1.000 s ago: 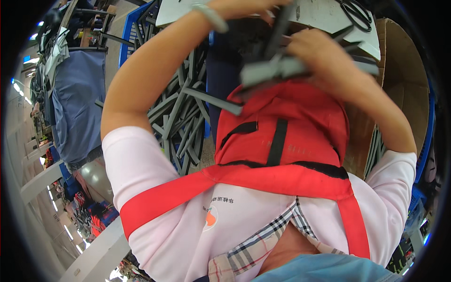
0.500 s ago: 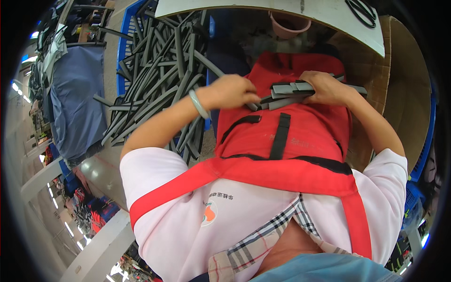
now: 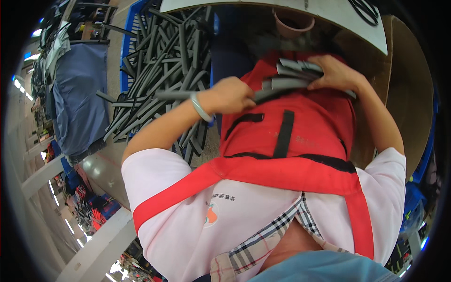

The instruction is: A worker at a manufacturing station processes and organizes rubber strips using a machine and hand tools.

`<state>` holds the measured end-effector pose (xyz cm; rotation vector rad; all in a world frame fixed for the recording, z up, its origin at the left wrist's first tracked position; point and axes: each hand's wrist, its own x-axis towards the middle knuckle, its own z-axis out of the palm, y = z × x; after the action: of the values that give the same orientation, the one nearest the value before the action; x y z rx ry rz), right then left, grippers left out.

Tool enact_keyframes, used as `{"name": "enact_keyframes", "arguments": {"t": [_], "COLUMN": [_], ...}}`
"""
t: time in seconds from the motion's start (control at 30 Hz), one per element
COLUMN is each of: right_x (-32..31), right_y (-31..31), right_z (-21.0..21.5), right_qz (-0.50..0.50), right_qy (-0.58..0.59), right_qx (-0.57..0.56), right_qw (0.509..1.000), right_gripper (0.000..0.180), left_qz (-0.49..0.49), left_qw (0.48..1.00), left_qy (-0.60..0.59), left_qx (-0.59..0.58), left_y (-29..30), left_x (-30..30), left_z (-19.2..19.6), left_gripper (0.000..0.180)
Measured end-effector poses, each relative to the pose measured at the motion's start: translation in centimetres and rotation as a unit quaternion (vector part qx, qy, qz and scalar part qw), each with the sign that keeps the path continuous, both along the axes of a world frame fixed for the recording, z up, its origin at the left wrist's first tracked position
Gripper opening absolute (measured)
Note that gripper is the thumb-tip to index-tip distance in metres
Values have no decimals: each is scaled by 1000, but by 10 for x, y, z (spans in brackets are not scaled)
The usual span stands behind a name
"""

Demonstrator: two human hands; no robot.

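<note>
Over the far part of the red apron (image 3: pixel 310 122) on my lap, my right hand (image 3: pixel 336 73) is closed round a bundle of short grey foam strips (image 3: pixel 293 82). The strips fan out to the left from under my fingers and blur a little. My left hand (image 3: pixel 231 96), with a pale bangle at the wrist, is closed on one longer grey strip (image 3: pixel 174 95). One end of it sticks out left of the wrist, and a dark length runs from my fingertips toward the bundle. My palm hides its middle.
To the left, a blue crate (image 3: pixel 126 70) overflows with a heap of grey strips (image 3: pixel 164 70). A white tabletop (image 3: pixel 282 5) with black loops (image 3: pixel 364 11) lies ahead, above a pink bucket (image 3: pixel 293 23). At the right stands an open cardboard box (image 3: pixel 408 84).
The strip in my left hand has swung from slanting to nearly level. The bundle in my right hand has risen slightly away from me and spread apart at its left ends.
</note>
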<state>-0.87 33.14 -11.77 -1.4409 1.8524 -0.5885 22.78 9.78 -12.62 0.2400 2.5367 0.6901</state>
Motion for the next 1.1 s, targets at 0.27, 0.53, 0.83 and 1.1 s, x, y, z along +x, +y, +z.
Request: {"name": "enact_keyframes", "arguments": {"t": [0.27,0.53,0.83,1.1], "right_x": [1,19,-39,-86], "right_y": [-8,-37,-4,1], "right_z": [6,13,115,151], "right_qz": [-11,44,-88,-200], "right_qy": [-7,-45,182,277], "right_qx": [-59,71,35,-10], "right_qw": [998,995,979,940], "right_gripper": [63,60,73,81], "left_qz": [325,352,248,266], "left_qw": [859,788,915,902], "left_qy": [-166,-163,57,125], "left_qx": [360,478,314,317], "left_y": [-45,-42,-41,-55], "left_x": [-27,-34,-96,-171], "left_z": [-2,17,78,118], "left_gripper": [21,40,33,32]}}
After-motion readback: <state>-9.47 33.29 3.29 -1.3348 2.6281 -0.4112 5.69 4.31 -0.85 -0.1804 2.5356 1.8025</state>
